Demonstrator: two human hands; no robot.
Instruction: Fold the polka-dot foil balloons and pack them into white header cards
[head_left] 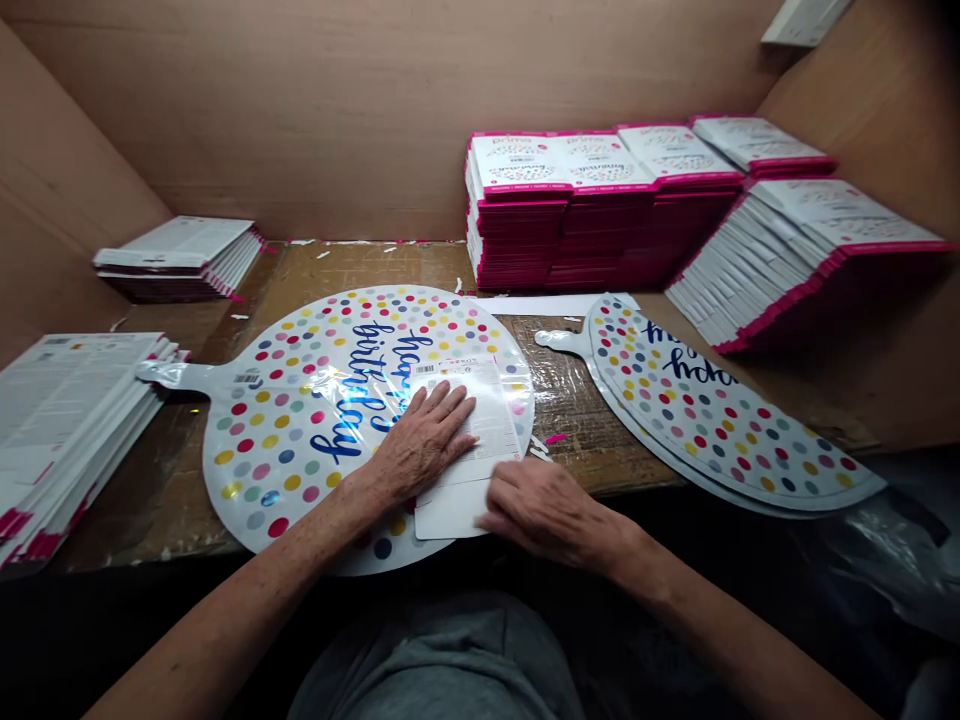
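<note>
A flat foil balloon (285, 420), white with colourful dots and blue "happy birthday" lettering, lies in front of me with its tail to the left. On its right part rests a white printed paper packet (491, 405) with a barcode, a blank section at its near end. My left hand (431, 435) lies flat across the packet, fingers spread. At the packet's near right edge my right hand (544, 505) is closed, its fingers curled against the paper; the fingertips are partly hidden.
More foil balloons (697, 430) overhang the table's front edge at right. Tall stacks of pink-edged packets (600, 210) stand at the back right, with leaning ones (810, 240) beside them. Packet piles (180, 250) (67, 420) sit at left. Paper scraps (540, 450) litter the brown table.
</note>
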